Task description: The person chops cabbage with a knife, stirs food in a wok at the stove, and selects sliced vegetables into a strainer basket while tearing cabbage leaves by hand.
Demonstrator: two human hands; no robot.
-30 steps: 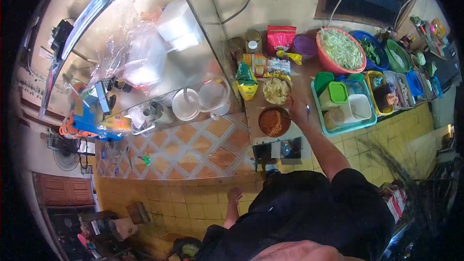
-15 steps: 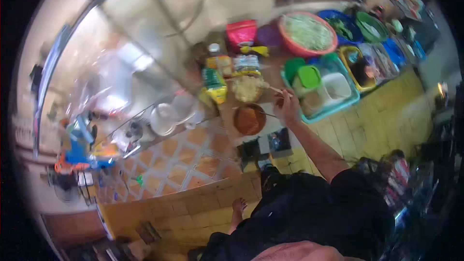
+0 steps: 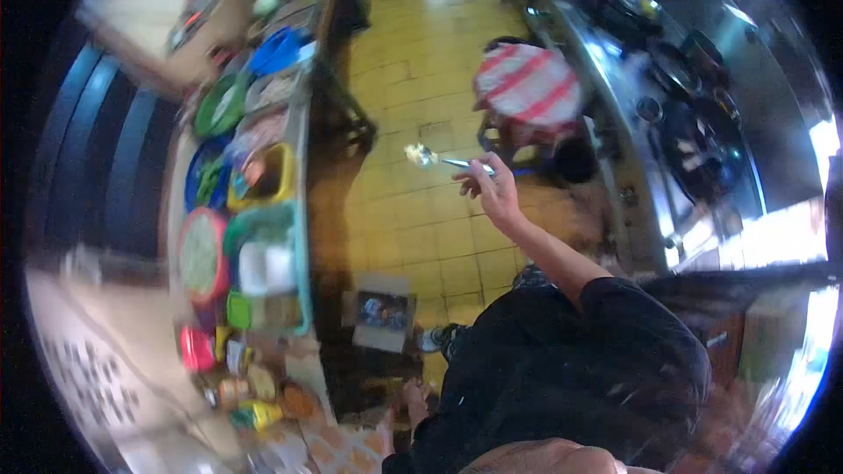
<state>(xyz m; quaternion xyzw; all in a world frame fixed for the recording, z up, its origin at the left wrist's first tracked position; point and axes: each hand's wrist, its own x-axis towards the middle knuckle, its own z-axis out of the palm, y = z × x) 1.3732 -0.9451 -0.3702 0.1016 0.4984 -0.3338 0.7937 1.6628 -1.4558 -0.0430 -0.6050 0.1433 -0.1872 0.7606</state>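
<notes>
My right hand (image 3: 496, 193) is closed around the handle of a metal spoon (image 3: 460, 163), held out over the yellow tiled floor. Pale, finely chopped food (image 3: 421, 155) is heaped at the spoon's far end; its kind is unclear. To the right of the hand is a stool with a red-and-white striped cover (image 3: 529, 86). What looks like my left hand (image 3: 415, 399) hangs low beside my dark shirt, small and blurred, and its fingers cannot be made out.
On the left counter are a pink basin of shredded greens (image 3: 204, 254), a turquoise tray (image 3: 304, 272), a yellow tub (image 3: 286, 175) and a green basin (image 3: 219, 107). A stove with a dark wok (image 3: 698, 145) lines the right. An open cardboard box (image 3: 383, 319) sits on the floor.
The view has turned right, away from the bowls of pale food and red-brown food towards the stove side. My right hand has carried the loaded spoon away from the counter, over the floor.
</notes>
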